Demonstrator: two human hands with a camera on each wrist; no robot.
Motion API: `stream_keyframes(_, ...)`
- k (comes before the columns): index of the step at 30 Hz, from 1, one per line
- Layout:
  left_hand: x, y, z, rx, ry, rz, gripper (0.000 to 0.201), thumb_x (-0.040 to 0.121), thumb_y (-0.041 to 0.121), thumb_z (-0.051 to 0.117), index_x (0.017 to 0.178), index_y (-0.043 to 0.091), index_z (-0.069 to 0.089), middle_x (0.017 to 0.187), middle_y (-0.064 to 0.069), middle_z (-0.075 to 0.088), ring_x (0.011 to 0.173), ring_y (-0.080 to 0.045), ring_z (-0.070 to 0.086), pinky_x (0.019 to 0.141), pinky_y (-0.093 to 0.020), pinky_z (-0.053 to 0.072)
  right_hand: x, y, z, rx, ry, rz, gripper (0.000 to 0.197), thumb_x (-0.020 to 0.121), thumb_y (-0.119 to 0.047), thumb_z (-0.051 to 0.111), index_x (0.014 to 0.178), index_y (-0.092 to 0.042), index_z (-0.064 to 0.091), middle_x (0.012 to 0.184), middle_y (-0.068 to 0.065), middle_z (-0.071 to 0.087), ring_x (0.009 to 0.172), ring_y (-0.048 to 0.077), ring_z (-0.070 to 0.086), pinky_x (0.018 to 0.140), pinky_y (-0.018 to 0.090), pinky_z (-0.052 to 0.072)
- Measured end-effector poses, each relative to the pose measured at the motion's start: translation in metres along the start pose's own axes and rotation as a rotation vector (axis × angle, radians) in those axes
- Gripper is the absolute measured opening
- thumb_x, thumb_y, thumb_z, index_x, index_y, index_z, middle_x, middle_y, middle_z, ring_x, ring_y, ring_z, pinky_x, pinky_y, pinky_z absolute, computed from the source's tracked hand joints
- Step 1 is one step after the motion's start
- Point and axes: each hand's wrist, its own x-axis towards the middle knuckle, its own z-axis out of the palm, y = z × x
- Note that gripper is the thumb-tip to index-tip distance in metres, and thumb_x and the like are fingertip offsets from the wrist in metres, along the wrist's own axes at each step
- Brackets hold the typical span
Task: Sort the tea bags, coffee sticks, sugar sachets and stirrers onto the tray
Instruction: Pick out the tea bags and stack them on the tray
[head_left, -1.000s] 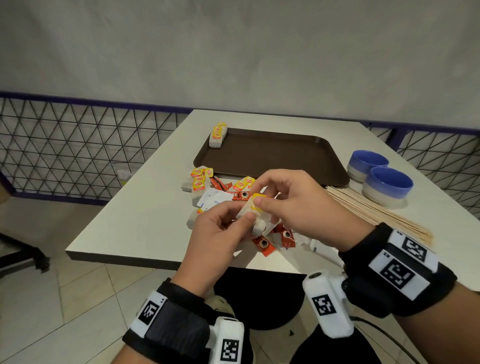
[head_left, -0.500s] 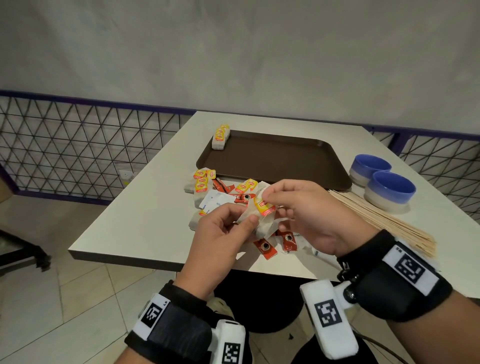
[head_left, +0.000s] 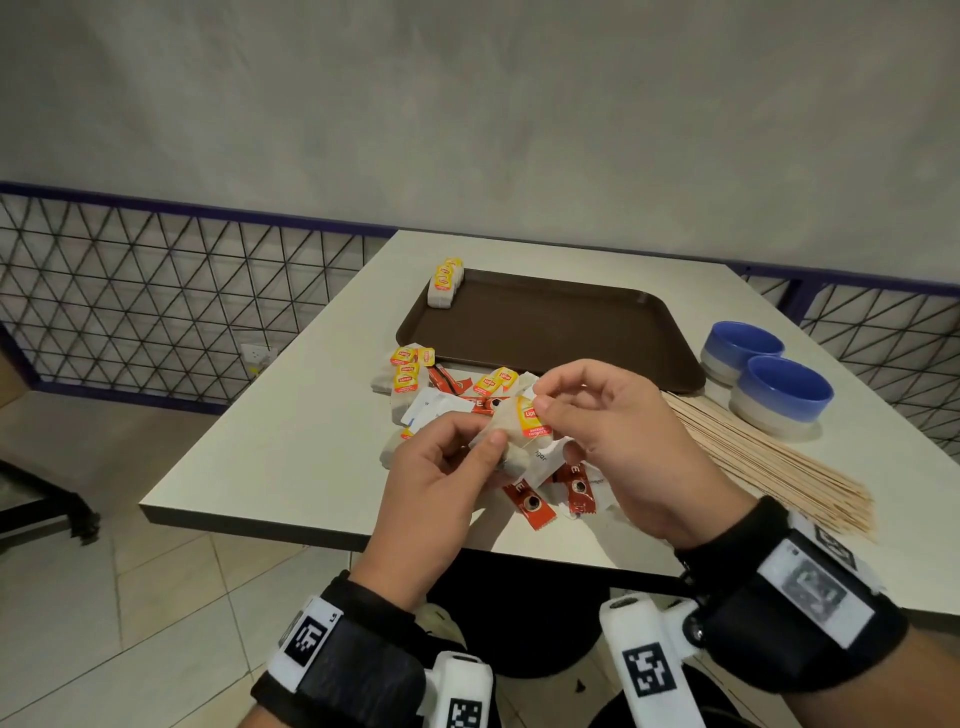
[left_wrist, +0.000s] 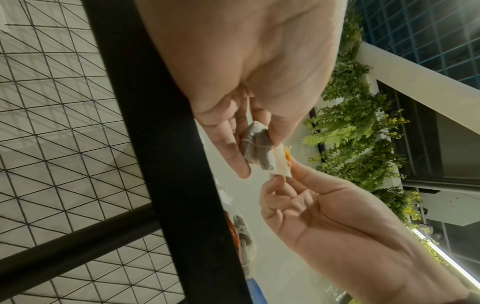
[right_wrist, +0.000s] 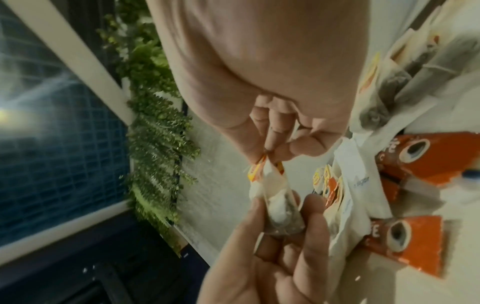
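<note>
Both hands hold tea bags (head_left: 511, 434) above a mixed pile at the table's near edge. My left hand (head_left: 470, 449) pinches the bags' lower end (left_wrist: 255, 149) between thumb and fingers. My right hand (head_left: 540, 402) pinches the yellow-red tag end (right_wrist: 259, 168). Below lie red coffee sticks (head_left: 532, 506), white sugar sachets (head_left: 431, 410) and more tea bags (head_left: 408, 371). The brown tray (head_left: 550, 327) stands behind the pile with a few tea bags (head_left: 445, 283) at its far left corner. Wooden stirrers (head_left: 769, 462) lie in a bundle to the right.
Two blue-and-white bowls (head_left: 779, 392) stand right of the tray, just beyond the stirrers. The white table (head_left: 280, 441) ends close in front of me, with tiled floor below. A black wire fence (head_left: 130, 296) runs along the left and behind.
Both hands stayed over the pile while the right hand's fingers shifted up along the tea bags to the tag end. The left hand keeps its pinch.
</note>
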Motion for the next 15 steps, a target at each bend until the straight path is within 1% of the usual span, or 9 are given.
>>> stream_keyframes(2,0.0,0.0003,0.0006,0.005,-0.001,-0.01,0.012,0.097,0.02,0.063,0.097,0.017,0.074,0.093,0.003,0.075,0.089,-0.01,0.072,0.071,-0.018,0.057,-0.0012,0.0009,-0.0003,-0.092,0.014,-0.075,0.014,0.097,-0.009,0.068,0.099,-0.022,0.074,0.088,-0.003,0.077,0.08,0.008,0.073,0.055,0.014,0.049)
stream_keyframes(3,0.0,0.0002,0.0008,0.007,-0.001,-0.012,0.012,0.097,0.021,0.063,0.098,0.018,0.075,0.093,0.004,0.075,0.09,-0.009,0.072,0.071,-0.018,0.057,-0.0016,0.0013,-0.0004,-0.122,0.009,-0.105,0.016,0.097,-0.009,0.068,0.1,-0.023,0.075,0.09,-0.005,0.077,0.083,0.008,0.073,0.056,0.014,0.05)
stream_keyframes(6,0.0008,-0.0001,0.0008,0.008,0.015,-0.018,0.013,0.097,0.023,0.062,0.099,0.02,0.074,0.094,0.006,0.075,0.092,-0.008,0.072,0.073,-0.021,0.059,-0.0014,0.0026,0.0004,-0.172,-0.002,-0.141,0.016,0.096,-0.01,0.069,0.097,-0.022,0.079,0.095,-0.005,0.078,0.09,0.013,0.074,0.065,0.025,0.059)
stream_keyframes(8,0.0014,-0.0007,0.0008,0.006,0.028,-0.024,0.013,0.097,0.024,0.062,0.1,0.02,0.074,0.094,0.006,0.075,0.093,-0.01,0.072,0.075,-0.024,0.06,-0.0007,0.0023,0.0008,-0.205,0.003,-0.144,0.014,0.094,-0.01,0.071,0.096,-0.021,0.079,0.095,-0.006,0.077,0.089,0.014,0.074,0.068,0.028,0.063)
stream_keyframes(10,0.0018,-0.001,0.001,-0.001,0.031,-0.028,0.013,0.097,0.023,0.062,0.099,0.019,0.074,0.095,0.005,0.075,0.094,-0.012,0.072,0.076,-0.026,0.061,-0.0001,0.0009,0.001,-0.237,0.008,-0.16,0.013,0.093,-0.009,0.073,0.095,-0.02,0.079,0.095,-0.005,0.077,0.087,0.014,0.075,0.068,0.03,0.064)
stream_keyframes(12,0.0012,-0.001,0.0008,0.0,0.019,-0.027,0.013,0.097,0.022,0.062,0.098,0.018,0.074,0.094,0.004,0.074,0.093,-0.012,0.072,0.074,-0.024,0.06,0.0007,-0.0005,0.0011,-0.257,0.02,-0.175,0.012,0.092,-0.01,0.074,0.094,-0.02,0.079,0.094,-0.004,0.077,0.084,0.015,0.075,0.067,0.034,0.065)
stream_keyframes(15,0.0004,0.001,0.0003,-0.011,-0.024,-0.03,0.014,0.098,0.018,0.061,0.096,0.012,0.074,0.092,0.001,0.073,0.09,-0.013,0.073,0.071,-0.021,0.059,0.0033,-0.0019,0.0011,-0.296,0.021,-0.197,0.012,0.092,-0.012,0.074,0.095,-0.022,0.078,0.093,-0.004,0.076,0.08,0.017,0.076,0.067,0.038,0.066)
